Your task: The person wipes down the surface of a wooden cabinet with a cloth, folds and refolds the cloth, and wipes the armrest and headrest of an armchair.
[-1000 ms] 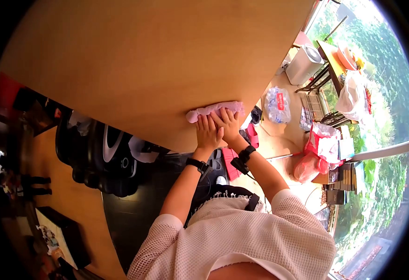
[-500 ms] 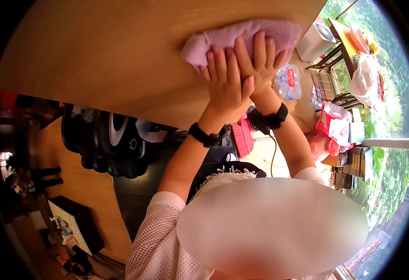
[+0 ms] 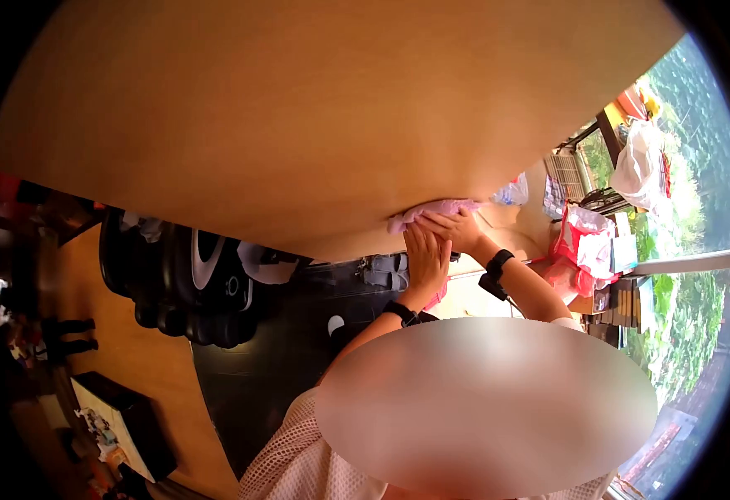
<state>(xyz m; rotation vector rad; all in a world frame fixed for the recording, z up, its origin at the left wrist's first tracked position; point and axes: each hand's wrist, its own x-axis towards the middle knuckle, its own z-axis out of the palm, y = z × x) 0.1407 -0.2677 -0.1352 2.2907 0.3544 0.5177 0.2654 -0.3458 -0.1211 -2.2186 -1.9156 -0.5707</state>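
A pink ribbed cloth [image 3: 436, 212] lies against the lower part of a broad, smooth wooden panel [image 3: 340, 108]. My right hand [image 3: 456, 229] presses on the cloth with its fingers stretched out flat. Just beside and below it, my left hand [image 3: 426, 257] has straight fingers, their tips at the cloth's lower edge; the two hands touch. Each wrist carries a black strap, and the right one has a small dark device [image 3: 492, 287] on it. The cloth's underside is hidden.
To the left stands a bulky black massage chair [image 3: 190, 275]. Grey slippers [image 3: 386, 272] lie on the dark floor [image 3: 256, 375]. On the right, by the windows, are a red bag [image 3: 585, 237], stacked books [image 3: 627, 302] and a white plastic bag [image 3: 638, 167]. A low table [image 3: 123, 425] is at lower left.
Both hands and the cloth have slid down the panel toward my body, with my elbows bending. The cloth now looks narrower and more edge-on, and more bare panel shows above it.
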